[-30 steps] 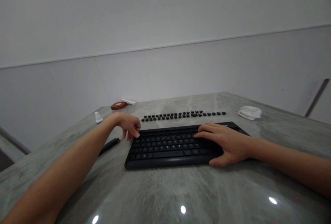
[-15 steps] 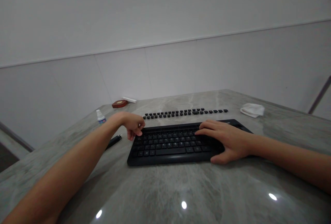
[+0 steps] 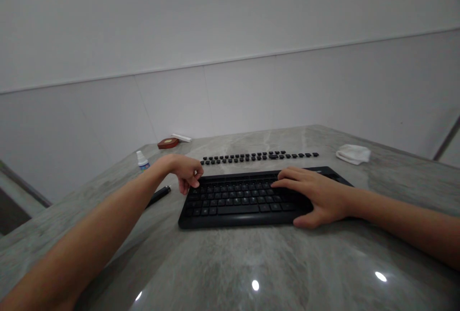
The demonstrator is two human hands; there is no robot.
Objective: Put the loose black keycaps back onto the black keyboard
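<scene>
A black keyboard point(image 3: 237, 209) lies on the marble-patterned table. Along its back edge, the key area looks darker and partly bare of keycaps. My left hand point(image 3: 187, 172) is closed at the keyboard's back left corner, fingers curled and thumb against the top left. Whatever its fingertips grip is hidden or too small to name. Spread over the keyboard's right side, my right hand point(image 3: 312, 195) has its fingers stretched across the keys and its thumb by the front edge. Behind the keyboard, loose black keycaps point(image 3: 247, 158) are lined up in two rows.
A white bottle with a blue label point(image 3: 142, 161) and a black pen-like tool point(image 3: 159, 196) are near my left forearm. A red-brown case point(image 3: 167, 143) and a white strip point(image 3: 181, 137) lie at the back left. A folded white cloth point(image 3: 353, 154) rests at the right.
The whole view has shifted very slightly. Both hands keep nearly the same places on the keyboard, and the loose keycaps look unchanged.
</scene>
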